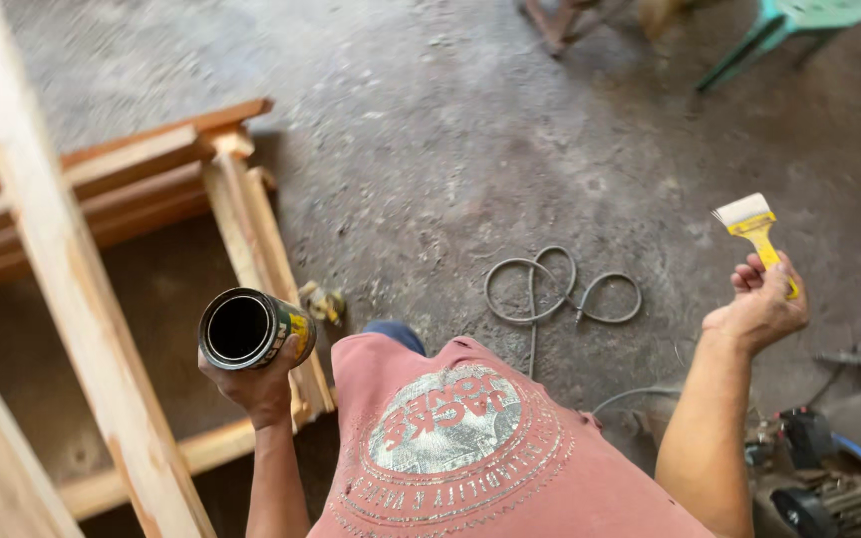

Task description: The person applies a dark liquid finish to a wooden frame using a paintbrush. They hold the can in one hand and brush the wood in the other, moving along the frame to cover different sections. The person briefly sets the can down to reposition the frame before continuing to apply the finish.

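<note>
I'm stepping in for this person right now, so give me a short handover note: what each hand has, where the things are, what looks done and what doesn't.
Left hand: gripped around an open metal can, tipped on its side so its dark mouth faces the camera; contents cannot be seen.
Right hand: holding a yellow-handled paintbrush raised, bristles up; the bristles look pale and clean.
Bare wooden frame stands at the left on the concrete floor; a coiled hose lies ahead, a motor unit at lower right.
Done: can open, brush in hand.
Left: the wood shows no wet coating as far as visible, so brushing seems not yet begun.
</note>
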